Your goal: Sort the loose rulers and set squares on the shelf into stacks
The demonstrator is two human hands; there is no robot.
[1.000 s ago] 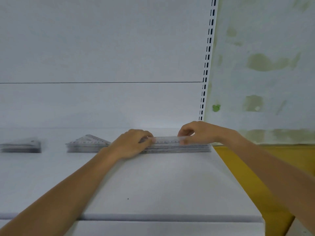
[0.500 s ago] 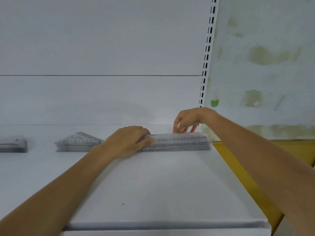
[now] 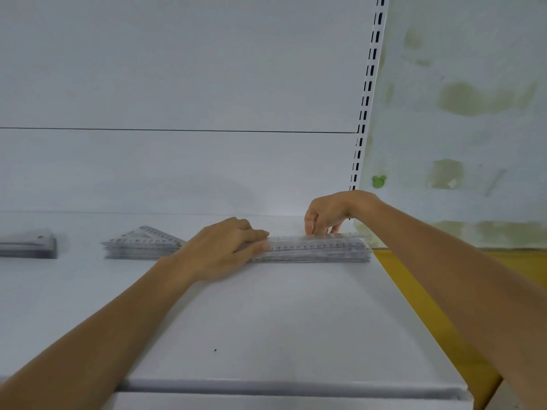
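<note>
Left hand [image 3: 225,250] flat, pinning ruler stack [image 3: 319,250] centre-frame | right hand [image 3: 331,213] fingers curled, tips squaring its back edge | set squares [image 3: 142,242] stacked left on shelf [image 3: 266,321]

There is one view only, from a wide-angle camera on the person's head. It looks forward and slightly down across the white shelf [image 3: 266,321] toward the back panel [image 3: 177,84], which fills the upper frame. Both forearms enter from the bottom corners, close to the lens. The slotted upright [image 3: 367,93] and stained wall [image 3: 473,113] lie at right, bent by the lens.
</note>
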